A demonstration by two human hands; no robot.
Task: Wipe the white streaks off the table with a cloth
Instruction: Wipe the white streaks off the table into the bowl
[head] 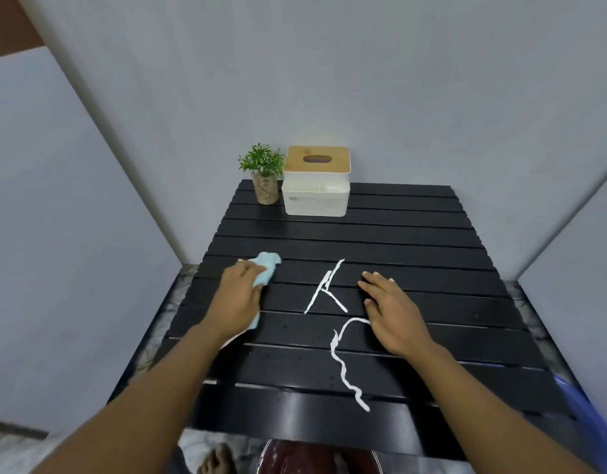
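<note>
A black slatted table [415, 234] carries white streaks. One crossed streak [324, 289] lies at the centre, and a long wavy streak [343, 364] runs below it toward the front edge. My left hand [239, 295] presses a light blue cloth [266, 268] onto the table's left side, left of the crossed streak. The cloth sticks out beyond my fingers and under my palm. My right hand [392, 313] rests flat on the table, fingers apart, just right of the streaks and touching the top of the wavy one.
A small potted plant [262, 172] and a white tissue box with a wooden lid [315, 181] stand at the table's far left-centre edge. Grey walls close in behind and on both sides. A blue object [575, 401] shows at the table's right front corner.
</note>
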